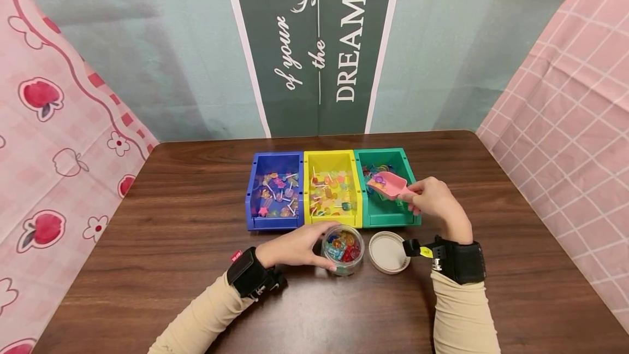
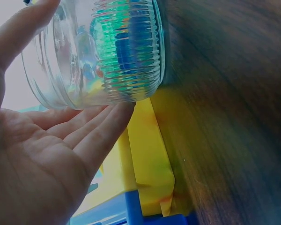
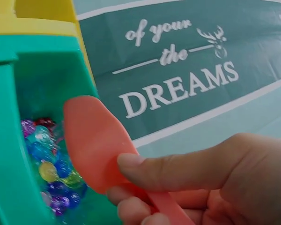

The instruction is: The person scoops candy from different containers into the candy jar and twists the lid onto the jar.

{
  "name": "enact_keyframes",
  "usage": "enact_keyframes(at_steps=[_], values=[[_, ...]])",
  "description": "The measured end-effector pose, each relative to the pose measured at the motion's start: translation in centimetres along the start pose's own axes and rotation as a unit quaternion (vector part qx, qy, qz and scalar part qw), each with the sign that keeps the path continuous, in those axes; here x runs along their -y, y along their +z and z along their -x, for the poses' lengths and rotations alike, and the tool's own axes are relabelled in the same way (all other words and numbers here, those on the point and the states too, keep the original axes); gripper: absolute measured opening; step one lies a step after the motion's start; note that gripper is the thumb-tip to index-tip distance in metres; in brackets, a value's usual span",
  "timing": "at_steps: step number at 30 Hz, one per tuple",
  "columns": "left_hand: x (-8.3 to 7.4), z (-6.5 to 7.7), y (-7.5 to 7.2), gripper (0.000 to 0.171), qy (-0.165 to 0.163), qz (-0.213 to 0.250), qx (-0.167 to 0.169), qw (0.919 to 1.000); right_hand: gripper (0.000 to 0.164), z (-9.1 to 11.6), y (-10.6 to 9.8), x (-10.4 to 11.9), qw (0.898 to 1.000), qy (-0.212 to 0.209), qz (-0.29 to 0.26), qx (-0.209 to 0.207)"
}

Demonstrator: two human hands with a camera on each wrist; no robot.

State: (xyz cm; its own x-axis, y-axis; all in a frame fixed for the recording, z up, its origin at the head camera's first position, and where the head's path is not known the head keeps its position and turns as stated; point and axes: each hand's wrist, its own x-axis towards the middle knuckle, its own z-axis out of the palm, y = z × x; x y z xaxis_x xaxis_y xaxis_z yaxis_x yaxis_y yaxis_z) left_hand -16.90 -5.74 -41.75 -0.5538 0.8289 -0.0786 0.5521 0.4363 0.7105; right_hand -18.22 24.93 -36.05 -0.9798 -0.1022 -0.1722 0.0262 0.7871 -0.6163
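My right hand [image 1: 434,199] grips the handle of a pink scoop [image 1: 395,186] over the green bin [image 1: 388,218]. A few shiny pieces lie in the scoop's bowl. Colourful translucent pieces [image 3: 49,154] fill part of that bin below the scoop. With thumb and fingers on either side, my left hand [image 1: 300,246] holds a clear glass jar [image 2: 107,56] that stands on the table. Red, blue, orange and green pieces show inside the open-topped jar. Its round pale lid [image 1: 389,253] lies just to the right.
Joined to the green bin are a yellow bin [image 1: 360,209] and a blue bin [image 1: 251,201], both holding small candy-like pieces, some on sticks. All stand on a dark wooden table [image 1: 191,206]. Behind hangs a printed cloth [image 1: 314,113]; pink cloths hang at both sides.
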Motion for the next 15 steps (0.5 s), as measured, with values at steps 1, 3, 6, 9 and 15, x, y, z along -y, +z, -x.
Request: enact_keyframes(at_steps=[1, 3, 6, 9, 15], values=[[0.0, 0.0, 0.0, 0.084, -0.001, 0.000, 0.000, 1.0000, 0.028, 0.1, -0.2, -0.2, 1.000, -0.009, -0.002, 0.003], [-0.1, 0.0, 0.0, 0.085, -0.002, -0.002, 0.001, 1.0000, 0.027, 0.5, -0.5, -0.4, 1.000, -0.027, -0.003, 0.007], [-0.1, 0.1, -0.1, 0.085, -0.003, -0.005, 0.001, 1.0000, 0.025, 1.0, -1.1, -0.6, 0.999, -0.048, -0.011, 0.010], [0.0, 0.1, 0.0, 0.085, -0.004, -0.008, 0.000, 1.0000, 0.023, 1.4, -1.5, -0.6, 0.998, -0.064, -0.015, 0.011], [0.0, 0.0, 0.0, 0.086, -0.001, -0.004, 0.000, 1.0000, 0.020, 2.3, -2.2, -0.6, 0.995, -0.097, -0.026, 0.016]])
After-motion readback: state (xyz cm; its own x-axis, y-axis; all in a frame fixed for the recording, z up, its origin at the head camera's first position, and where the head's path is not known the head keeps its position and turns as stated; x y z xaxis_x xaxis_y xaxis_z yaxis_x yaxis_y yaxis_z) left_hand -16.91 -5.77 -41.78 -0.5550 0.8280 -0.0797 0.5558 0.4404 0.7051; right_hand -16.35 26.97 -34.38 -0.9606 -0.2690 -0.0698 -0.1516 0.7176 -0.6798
